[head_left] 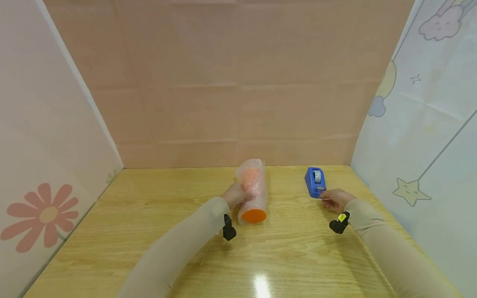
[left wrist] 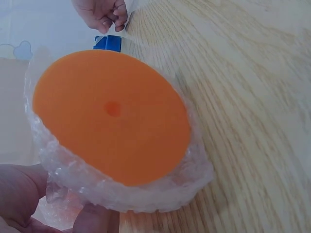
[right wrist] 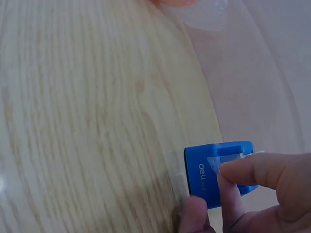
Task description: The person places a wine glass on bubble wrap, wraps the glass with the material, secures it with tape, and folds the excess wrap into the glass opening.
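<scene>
An orange cylindrical object (head_left: 254, 215) lies wrapped in clear bubble wrap (head_left: 259, 165) near the middle of the table. My left hand (head_left: 235, 195) grips the wrapped piece from its left side. In the left wrist view the flat round orange end (left wrist: 116, 141) faces the camera, with a small dimple at its centre and loose wrap around the rim. Towards the right stands a blue tape dispenser (head_left: 311, 184) carrying a roll of clear tape (head_left: 317, 176). Thumb and finger of my right hand (head_left: 337, 199) pinch the tape's free end (right wrist: 214, 164) at the dispenser's front.
The wood-grain table (head_left: 156, 231) meets a brown covered back wall (head_left: 238, 103). Pale printed panels rise on the left (head_left: 56, 136) and on the right (head_left: 428, 136). A thin clear strip (head_left: 205, 253) shows beside the left forearm; its kind is unclear.
</scene>
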A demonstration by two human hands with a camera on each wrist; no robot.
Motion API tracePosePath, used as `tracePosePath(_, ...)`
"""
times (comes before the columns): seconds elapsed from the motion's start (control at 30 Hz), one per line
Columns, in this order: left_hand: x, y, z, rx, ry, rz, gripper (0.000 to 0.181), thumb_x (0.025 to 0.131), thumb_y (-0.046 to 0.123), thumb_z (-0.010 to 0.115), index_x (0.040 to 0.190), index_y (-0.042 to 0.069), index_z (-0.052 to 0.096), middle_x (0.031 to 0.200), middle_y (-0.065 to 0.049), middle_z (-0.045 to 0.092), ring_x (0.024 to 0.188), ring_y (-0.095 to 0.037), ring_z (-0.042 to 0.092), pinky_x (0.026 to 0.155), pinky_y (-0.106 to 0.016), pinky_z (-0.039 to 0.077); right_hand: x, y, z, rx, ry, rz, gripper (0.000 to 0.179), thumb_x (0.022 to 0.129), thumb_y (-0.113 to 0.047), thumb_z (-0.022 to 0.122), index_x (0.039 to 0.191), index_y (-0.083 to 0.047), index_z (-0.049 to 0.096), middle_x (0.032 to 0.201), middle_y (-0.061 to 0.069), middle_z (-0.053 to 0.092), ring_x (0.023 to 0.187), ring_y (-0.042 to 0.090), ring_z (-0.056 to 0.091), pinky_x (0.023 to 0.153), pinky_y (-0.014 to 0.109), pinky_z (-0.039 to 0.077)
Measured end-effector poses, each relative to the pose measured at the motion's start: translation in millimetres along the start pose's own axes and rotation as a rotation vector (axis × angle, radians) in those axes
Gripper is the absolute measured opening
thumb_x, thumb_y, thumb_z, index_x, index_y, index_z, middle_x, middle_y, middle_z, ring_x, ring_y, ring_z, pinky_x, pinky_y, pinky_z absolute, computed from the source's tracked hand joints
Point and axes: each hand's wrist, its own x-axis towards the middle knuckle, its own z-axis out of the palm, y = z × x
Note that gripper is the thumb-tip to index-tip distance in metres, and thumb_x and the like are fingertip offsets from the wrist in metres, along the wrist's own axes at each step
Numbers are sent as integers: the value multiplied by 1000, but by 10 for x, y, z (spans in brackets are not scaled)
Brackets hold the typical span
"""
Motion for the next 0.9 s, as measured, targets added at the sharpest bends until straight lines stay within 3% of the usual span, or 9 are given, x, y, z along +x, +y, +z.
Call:
tracePosePath(0.07, 2, 0, -4, 3, 1, -10, 53, 87, 4, 67, 135, -2, 44, 126, -15, 56, 100, -25, 55, 91, -40, 50, 14, 3, 12, -175, 60, -53, 19, 94, -7, 47, 103, 10, 49, 64, -1, 51, 59, 8, 49, 60, 21, 42)
tracePosePath(0.17, 4, 7, -7, 8, 4, -41, 53, 88, 6, 67, 135, 0, 44, 126, -15, 55, 101, -26, 54, 96, -42, 49, 66, 25, 10, -445, 148, -116, 21, 91, -13, 49, 91, 8, 54, 59, -4, 46, 58, 10, 45, 64, 25, 37)
tracePosePath(0.3, -4, 17, -6, -4, 6, -73, 51, 88, 7, 68, 133, -1, 45, 126, -15, 55, 102, -28, 55, 98, -44, 48, 142, 67, -5, -589, 234, -143, 20, 87, -17, 50, 72, -3, 51, 61, -2, 44, 63, 14, 45, 66, 28, 37)
tracePosePath(0.43, -8, 15, -3, -16, 0, -61, 50, 88, 7, 67, 132, -3, 45, 126, -17, 54, 102, -28, 55, 97, -43, 47, 170, 85, -23, -625, 280, -151, 19, 87, -17, 50, 74, -3, 48, 72, 7, 44, 74, 23, 47, 69, 33, 38)
tracePosePath(0.6, -8, 1, 10, -1, 2, -18, 52, 88, 4, 66, 134, -3, 44, 128, -17, 54, 102, -27, 54, 95, -42, 49, 159, 99, -68, -655, 294, -147, 28, 88, -18, 49, 94, 10, 52, 93, 21, 49, 90, 32, 46, 81, 41, 41)
tracePosePath(0.7, -4, 1, 1, 18, 4, -7, 53, 88, 5, 66, 135, -2, 44, 128, -16, 54, 102, -27, 54, 95, -42, 48, 126, 101, -86, -669, 293, -156, 23, 87, -16, 50, 88, 7, 55, 88, 17, 52, 88, 31, 48, 80, 40, 41)
tracePosePath(0.8, 10, 5, -5, 32, 12, -42, 52, 88, 8, 68, 135, 0, 44, 127, -15, 54, 103, -27, 52, 98, -43, 46, 54, 86, -89, -668, 271, -169, 18, 85, -14, 50, 73, -3, 54, 76, 9, 53, 81, 26, 50, 74, 34, 40)
tracePosePath(0.9, 32, -11, 0, 25, 10, -56, 52, 87, 7, 69, 133, 2, 45, 126, -14, 54, 103, -28, 51, 101, -45, 44, -72, 1, -71, -609, 181, -141, 17, 87, -14, 48, 74, -4, 54, 76, 4, 51, 77, 20, 50, 72, 29, 41)
